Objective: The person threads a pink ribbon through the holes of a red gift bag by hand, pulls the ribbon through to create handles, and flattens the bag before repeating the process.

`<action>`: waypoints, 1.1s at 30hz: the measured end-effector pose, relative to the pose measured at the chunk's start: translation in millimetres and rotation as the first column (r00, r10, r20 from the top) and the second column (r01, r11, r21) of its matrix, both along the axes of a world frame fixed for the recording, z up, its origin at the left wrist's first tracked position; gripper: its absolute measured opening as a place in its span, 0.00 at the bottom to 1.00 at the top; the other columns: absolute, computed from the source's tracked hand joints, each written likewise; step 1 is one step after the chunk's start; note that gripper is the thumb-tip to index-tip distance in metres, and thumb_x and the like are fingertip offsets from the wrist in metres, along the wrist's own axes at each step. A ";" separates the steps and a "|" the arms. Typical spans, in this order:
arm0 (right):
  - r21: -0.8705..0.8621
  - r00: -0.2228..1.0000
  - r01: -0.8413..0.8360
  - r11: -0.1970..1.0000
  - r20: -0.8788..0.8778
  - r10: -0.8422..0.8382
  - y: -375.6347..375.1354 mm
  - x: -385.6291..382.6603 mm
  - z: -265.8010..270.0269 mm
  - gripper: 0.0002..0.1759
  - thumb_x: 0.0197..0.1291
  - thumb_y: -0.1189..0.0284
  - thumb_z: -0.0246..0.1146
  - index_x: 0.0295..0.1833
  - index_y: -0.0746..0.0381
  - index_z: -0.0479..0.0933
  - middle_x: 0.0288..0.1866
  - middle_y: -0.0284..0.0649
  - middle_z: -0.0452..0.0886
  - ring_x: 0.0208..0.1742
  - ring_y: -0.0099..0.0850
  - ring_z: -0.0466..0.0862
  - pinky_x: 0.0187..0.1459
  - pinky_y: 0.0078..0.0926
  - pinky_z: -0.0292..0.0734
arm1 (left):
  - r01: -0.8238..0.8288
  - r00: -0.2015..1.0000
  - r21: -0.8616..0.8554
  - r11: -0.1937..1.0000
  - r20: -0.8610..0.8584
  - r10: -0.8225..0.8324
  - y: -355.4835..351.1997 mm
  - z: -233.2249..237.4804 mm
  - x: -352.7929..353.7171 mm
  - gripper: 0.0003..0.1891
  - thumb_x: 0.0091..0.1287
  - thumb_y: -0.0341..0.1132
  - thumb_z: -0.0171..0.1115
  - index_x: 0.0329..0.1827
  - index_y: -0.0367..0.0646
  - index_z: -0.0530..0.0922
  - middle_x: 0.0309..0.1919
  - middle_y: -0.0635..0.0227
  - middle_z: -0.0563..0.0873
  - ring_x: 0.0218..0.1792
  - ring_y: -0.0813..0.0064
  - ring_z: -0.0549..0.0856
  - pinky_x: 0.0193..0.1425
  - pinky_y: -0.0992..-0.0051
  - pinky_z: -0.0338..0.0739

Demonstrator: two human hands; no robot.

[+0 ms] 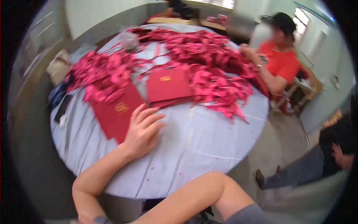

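My left hand (143, 128) rests over the near part of the round table, fingers loosely bent and apart, with nothing held in them. It overlaps the lower right side of a flat dark-red cover (118, 108) with a gold emblem, which lies slanted. Just beyond the fingertips is a small stack of similar red covers (168, 86), the top one also bearing a gold emblem. My right forearm crosses the bottom of the view towards the lower left, and the right hand is outside the frame.
Heaps of pink-red ribbon-like strips (220, 87) spread over the far side of the pale-covered table (209, 138). A dark phone-like object (63, 108) lies at the left edge. A person in a red shirt (278, 61) sits at the right; another person's legs (294, 171) show lower right.
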State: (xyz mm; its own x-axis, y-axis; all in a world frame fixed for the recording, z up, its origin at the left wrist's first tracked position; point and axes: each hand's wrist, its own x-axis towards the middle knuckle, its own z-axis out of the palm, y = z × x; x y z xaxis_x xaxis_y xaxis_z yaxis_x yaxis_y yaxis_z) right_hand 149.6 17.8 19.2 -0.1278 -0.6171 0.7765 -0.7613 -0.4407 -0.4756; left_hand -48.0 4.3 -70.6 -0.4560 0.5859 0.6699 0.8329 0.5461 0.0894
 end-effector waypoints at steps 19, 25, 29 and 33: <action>0.217 0.983 -0.182 0.959 0.050 0.175 6.5 -20.9 5.5 0.21 0.54 0.54 0.61 0.30 0.65 0.78 0.35 0.43 0.76 0.45 0.40 0.72 0.46 0.42 0.65 | 0.035 0.999 0.074 0.997 -0.013 -0.034 -1.8 -6.5 -5.1 0.12 0.52 0.25 0.63 0.40 0.45 0.77 0.47 0.67 0.79 0.58 0.63 0.74 0.70 0.51 0.57; 0.175 0.975 -0.223 0.959 0.051 0.217 7.4 -16.4 9.9 0.19 0.51 0.57 0.63 0.30 0.64 0.77 0.34 0.44 0.76 0.45 0.40 0.72 0.47 0.42 0.65 | 0.041 0.999 0.040 0.998 0.032 -0.042 0.0 -6.3 -1.2 0.13 0.51 0.26 0.64 0.41 0.45 0.77 0.48 0.67 0.79 0.59 0.63 0.73 0.70 0.51 0.56; 0.128 0.970 -0.241 0.962 0.057 0.235 6.2 -14.4 7.8 0.17 0.48 0.59 0.65 0.30 0.63 0.76 0.34 0.43 0.76 0.44 0.40 0.72 0.46 0.42 0.65 | 0.035 0.999 0.069 0.997 0.008 -0.035 -2.2 -4.6 -2.7 0.12 0.52 0.25 0.63 0.40 0.45 0.76 0.48 0.67 0.79 0.59 0.63 0.73 0.70 0.51 0.56; 0.125 0.993 -0.115 0.985 0.029 0.112 3.6 -20.2 3.7 0.19 0.49 0.56 0.63 0.31 0.64 0.76 0.33 0.44 0.75 0.43 0.40 0.72 0.45 0.40 0.65 | 0.038 0.999 0.081 0.996 -0.023 -0.036 -2.5 -6.0 -4.5 0.13 0.52 0.25 0.63 0.40 0.45 0.77 0.48 0.67 0.79 0.59 0.63 0.73 0.70 0.51 0.56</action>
State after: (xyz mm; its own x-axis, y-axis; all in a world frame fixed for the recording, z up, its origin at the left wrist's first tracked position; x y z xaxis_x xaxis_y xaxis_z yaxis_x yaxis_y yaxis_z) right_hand 129.3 21.3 22.9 -0.0677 -0.7214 0.6892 -0.6985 -0.4590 -0.5491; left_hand -52.5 1.8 -76.6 -0.4200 0.5453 0.7254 0.8548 0.5063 0.1143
